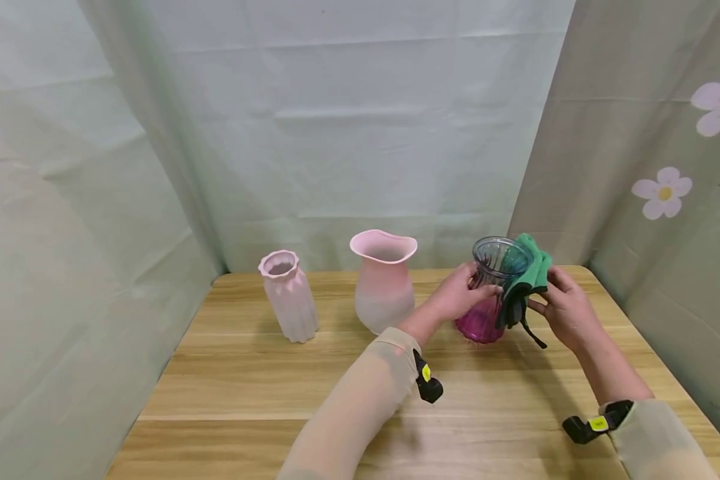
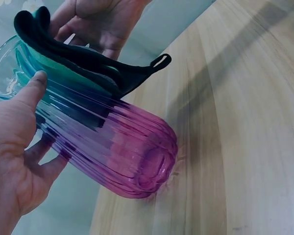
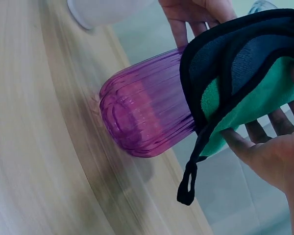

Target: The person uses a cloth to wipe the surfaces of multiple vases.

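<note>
A ribbed glass vase (image 1: 480, 323), bluish at its rim and pink-purple at its base, stands on the table at the right. Its upper body is gripped by my left hand (image 1: 456, 293), with the thumb on the near side and fingers round the other side in the left wrist view. My right hand (image 1: 570, 310) holds a green cloth (image 1: 538, 263) with a dark side, black edging and a hanging loop against the vase's right side. In the right wrist view the folded cloth (image 3: 257, 105) covers the vase's upper part and some of the right fingertips.
A pink-to-white vase with a wavy flared rim (image 1: 385, 293) stands left of my left hand. Farther left is a smaller pale pink fluted vase (image 1: 293, 307). The wooden table (image 1: 228, 400) meets hanging curtains (image 1: 360, 133) at the back and sides.
</note>
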